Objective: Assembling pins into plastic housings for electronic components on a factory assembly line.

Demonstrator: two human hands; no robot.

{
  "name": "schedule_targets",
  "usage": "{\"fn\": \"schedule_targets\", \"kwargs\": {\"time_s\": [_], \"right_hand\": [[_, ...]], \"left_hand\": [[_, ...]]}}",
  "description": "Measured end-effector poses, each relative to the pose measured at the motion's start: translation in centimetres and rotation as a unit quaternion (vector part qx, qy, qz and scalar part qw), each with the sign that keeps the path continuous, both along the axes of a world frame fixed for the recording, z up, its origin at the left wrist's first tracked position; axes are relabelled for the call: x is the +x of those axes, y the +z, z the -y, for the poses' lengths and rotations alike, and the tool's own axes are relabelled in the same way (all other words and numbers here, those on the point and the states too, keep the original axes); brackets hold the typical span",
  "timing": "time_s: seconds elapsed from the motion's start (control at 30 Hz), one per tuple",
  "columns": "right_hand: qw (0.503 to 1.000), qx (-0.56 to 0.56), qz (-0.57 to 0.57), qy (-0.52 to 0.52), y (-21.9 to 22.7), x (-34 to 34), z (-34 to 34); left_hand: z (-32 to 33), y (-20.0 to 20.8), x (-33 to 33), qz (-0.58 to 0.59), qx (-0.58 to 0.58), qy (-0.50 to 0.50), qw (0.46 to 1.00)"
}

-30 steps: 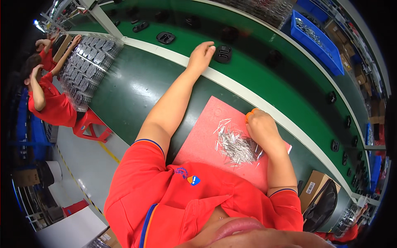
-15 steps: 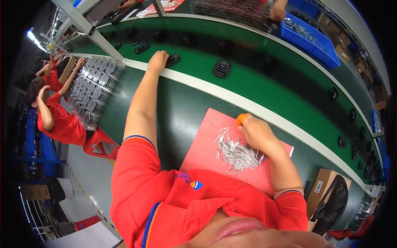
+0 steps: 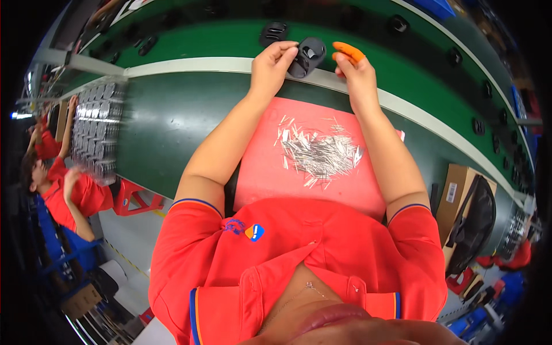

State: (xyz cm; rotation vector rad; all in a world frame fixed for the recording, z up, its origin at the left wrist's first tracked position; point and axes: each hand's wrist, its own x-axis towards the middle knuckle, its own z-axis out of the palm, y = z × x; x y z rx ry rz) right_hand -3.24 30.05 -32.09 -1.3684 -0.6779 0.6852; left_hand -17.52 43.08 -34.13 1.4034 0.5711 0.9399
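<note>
My left hand (image 3: 272,68) grips the edge of a black plastic part (image 3: 311,53) between thumb and fingers, above the white rail. The part is rounded and has openings in its face. Just right of it is my right hand (image 3: 359,70), apart from the part, with an orange finger cot (image 3: 349,51) on a finger. Its fingertips are pinched together; whatever they hold is too small to make out. Nearer my body, a heap of thin silvery metal pins (image 3: 325,154) lies on a pink mat (image 3: 261,178).
Beyond the white rail (image 3: 190,65), a green conveyor belt (image 3: 224,37) carries several black parts (image 3: 274,34). Stacked clear trays (image 3: 98,132) stand at the left beside a person in red (image 3: 86,192). A cardboard box (image 3: 457,192) and black bag (image 3: 474,224) are at the right.
My left hand has lifted a black part off the belt's edge and turned it toward the right. My right hand has left the pin heap and come up beside the part. The view has shifted.
</note>
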Motion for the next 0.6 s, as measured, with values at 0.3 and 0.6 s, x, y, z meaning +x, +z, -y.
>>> {"fn": "schedule_targets", "kwargs": {"time_s": [0.3,0.6], "right_hand": [[0.982,0.027,0.186,-0.003,-1.4,-0.6,0.5],[0.985,0.008,0.150,0.084,-1.4,0.0,0.4]], "left_hand": [[2.9,1.5,-0.9,-0.147,0.318,-0.048,0.935],[2.7,1.2,-1.3,-0.143,0.288,-0.058,0.945]]}}
